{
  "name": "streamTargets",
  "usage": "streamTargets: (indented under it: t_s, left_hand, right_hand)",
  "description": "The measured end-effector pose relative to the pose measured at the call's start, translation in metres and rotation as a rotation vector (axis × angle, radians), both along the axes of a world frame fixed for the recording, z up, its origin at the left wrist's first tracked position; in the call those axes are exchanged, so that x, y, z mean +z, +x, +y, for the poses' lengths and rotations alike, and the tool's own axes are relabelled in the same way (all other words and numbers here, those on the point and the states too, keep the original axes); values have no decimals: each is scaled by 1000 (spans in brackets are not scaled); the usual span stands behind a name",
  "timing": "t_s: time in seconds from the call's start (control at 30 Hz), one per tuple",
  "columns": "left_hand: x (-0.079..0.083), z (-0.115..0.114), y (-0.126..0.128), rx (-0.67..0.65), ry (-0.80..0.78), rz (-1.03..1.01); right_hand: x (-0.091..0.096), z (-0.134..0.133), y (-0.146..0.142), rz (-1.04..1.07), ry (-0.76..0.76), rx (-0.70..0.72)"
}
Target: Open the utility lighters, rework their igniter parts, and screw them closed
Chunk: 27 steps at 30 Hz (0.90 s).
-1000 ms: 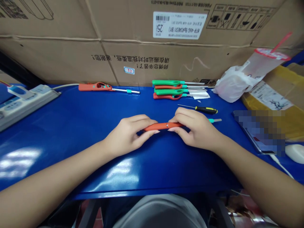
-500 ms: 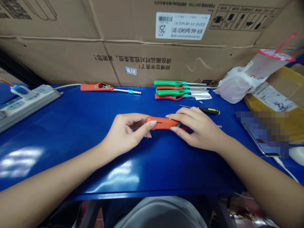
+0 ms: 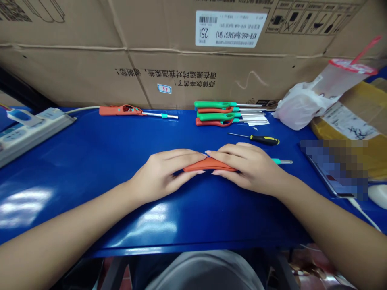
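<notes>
An orange long-neck lighter [image 3: 208,164] lies sideways between my two hands, just above or on the blue table. Its handle end is pinched between the thumb and fingers of my left hand [image 3: 165,171]. Closed round the part nearer the neck is my right hand [image 3: 250,165], which hides the trigger area. The metal tip with a teal collar sticks out to the right of that hand. Beyond my hands rests a screwdriver [image 3: 264,139] with a black and yellow handle. Several green and orange lighters [image 3: 214,117] are stacked behind it.
Another orange lighter [image 3: 121,110] lies at the back left, near a white power strip [image 3: 36,129]. A large cardboard box [image 3: 90,80] walls off the back. To the right are a bagged drink cup [image 3: 302,104], a yellow-taped parcel [image 3: 375,161] and a phone [image 3: 332,173].
The held lighter has been turned about its length, so its slotted side no longer faces me. My hands have closed further over it, and its metal tip now shows more at the right.
</notes>
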<state>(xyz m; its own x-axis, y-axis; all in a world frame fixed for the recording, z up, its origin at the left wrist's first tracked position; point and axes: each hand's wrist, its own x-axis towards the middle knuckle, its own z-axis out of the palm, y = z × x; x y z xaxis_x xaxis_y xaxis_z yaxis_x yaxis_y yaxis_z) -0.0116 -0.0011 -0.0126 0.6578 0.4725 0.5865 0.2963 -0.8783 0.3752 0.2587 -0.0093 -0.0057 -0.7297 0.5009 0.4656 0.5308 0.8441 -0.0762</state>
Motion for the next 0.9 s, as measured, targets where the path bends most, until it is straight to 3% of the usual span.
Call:
streamTargets:
  t_s: [0.27, 0.53, 0.77, 0.9]
  left_hand:
    - [0, -5, 3, -9, -82, 2]
    - [2, 7, -4, 52, -121, -2]
    - [-4, 3, 3, -28, -49, 112]
    - [-5, 1, 4, 12, 15, 89]
  right_hand:
    - [-2, -5, -3, 11, -65, 1]
    - [4, 2, 9, -28, -72, -36]
    - [-2, -1, 3, -15, -125, -18]
    - [1, -1, 3, -38, -180, -43]
